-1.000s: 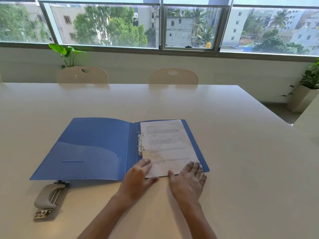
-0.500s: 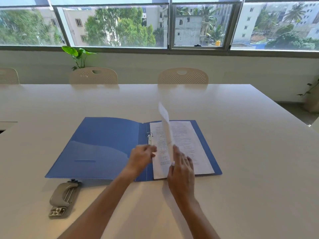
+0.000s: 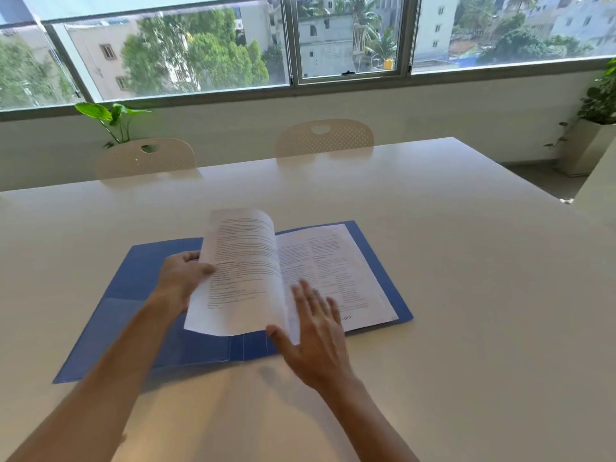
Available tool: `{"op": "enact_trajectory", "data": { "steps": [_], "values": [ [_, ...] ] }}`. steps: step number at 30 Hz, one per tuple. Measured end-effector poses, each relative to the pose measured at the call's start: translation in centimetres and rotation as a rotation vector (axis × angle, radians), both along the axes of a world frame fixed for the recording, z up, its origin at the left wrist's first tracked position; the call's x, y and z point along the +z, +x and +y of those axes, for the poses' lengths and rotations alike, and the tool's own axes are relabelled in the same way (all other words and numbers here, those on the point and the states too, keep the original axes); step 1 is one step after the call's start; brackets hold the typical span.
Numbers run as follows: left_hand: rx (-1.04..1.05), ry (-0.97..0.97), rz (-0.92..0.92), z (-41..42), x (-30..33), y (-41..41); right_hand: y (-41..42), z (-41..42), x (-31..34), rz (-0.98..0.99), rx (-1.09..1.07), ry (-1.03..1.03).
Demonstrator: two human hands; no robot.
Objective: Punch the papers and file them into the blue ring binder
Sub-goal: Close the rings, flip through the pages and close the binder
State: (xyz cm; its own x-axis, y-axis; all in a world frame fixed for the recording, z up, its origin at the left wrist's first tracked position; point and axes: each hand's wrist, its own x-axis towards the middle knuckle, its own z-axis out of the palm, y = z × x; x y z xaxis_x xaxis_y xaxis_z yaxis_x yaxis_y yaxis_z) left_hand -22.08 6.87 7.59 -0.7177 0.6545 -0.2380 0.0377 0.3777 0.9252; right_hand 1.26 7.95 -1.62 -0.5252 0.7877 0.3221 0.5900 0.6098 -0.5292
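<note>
An open blue ring binder [image 3: 110, 331] lies flat on the white table [image 3: 466, 295], spread across the centre of the frame, its left cover running toward the lower left. On its right half rests a stack of printed papers [image 3: 336, 275], lying flat and reaching almost to the binder's right edge. One printed sheet [image 3: 243, 275] is lifted off that stack and curves up over the spine, its top edge curling toward the upper centre of the frame (the rings are hidden behind it).

The left hand [image 3: 181, 281], just left of centre, is closed on the sheet's left edge, thumb on the printed side and fingers behind it. The right hand [image 3: 316, 335], lower centre, is spread wide and holds nothing; its fingers lie over the lower left corner of the flat stack, just beside the sheet's lower right edge. Whether the palm presses the paper cannot be told.

Beyond the table's far edge stand two pale perforated chairs [image 3: 323, 136], one upper left and one upper centre. A green plant [image 3: 110, 120] rises behind the left chair, and a second potted plant [image 3: 596, 128] stands at the right edge beneath the windows [image 3: 350, 38].
</note>
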Motion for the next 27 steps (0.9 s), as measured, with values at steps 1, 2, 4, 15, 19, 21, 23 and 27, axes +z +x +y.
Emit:
{"op": "enact_trajectory", "data": {
  "steps": [1,2,4,15,19,21,23,27],
  "values": [
    [0.012,-0.006,0.012,-0.5,-0.1,-0.5,0.5,0.4,-0.2,-0.026,-0.108,-0.032],
    [0.027,-0.012,0.023,-0.9,-0.4,-1.1,1.0,0.9,-0.5,-0.055,-0.224,-0.059],
    [0.06,-0.039,0.044,-1.8,-0.9,-2.1,1.8,1.6,-1.2,-0.117,-0.397,-0.117],
    [0.064,-0.047,0.073,-3.0,-1.4,-3.6,2.5,2.4,-1.7,-0.327,-0.582,-0.247],
    [0.063,-0.026,0.007,-3.1,-1.2,-4.2,2.4,2.5,-1.3,-0.367,-0.587,-0.25],
    [0.063,-0.005,-0.011,-3.1,-1.0,-4.3,2.4,2.5,-1.2,-0.38,-0.589,-0.245],
    [0.06,0.02,-0.021,-3.1,-0.9,-4.3,2.5,2.5,-1.2,-0.376,-0.587,-0.242],
    [0.035,0.03,-0.002,-3.1,-0.9,-4.4,2.6,2.5,-0.9,-0.392,-0.582,-0.234]
  ]
}}
